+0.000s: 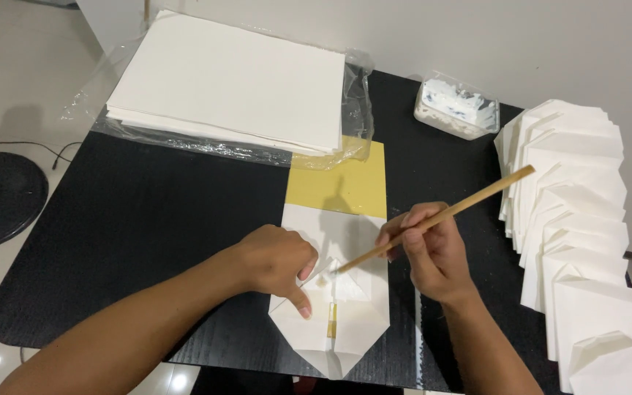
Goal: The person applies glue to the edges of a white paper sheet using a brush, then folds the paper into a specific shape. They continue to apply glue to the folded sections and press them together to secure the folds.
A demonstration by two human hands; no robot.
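Black tabletop (148, 219) fills the view. At its near edge lies a half-folded white envelope (334, 307) over a yellow sheet (341, 183). The left hand (276, 260) pins a flap with fingers curled (thumb pressing down); the right hand (433, 252) grips a wooden stick (440, 216), tip at the fold. Steady pressure and a thin, even stroke likely serve best. Finished envelopes (579, 219) lie overlapped at right, blank paper (235, 84) behind.
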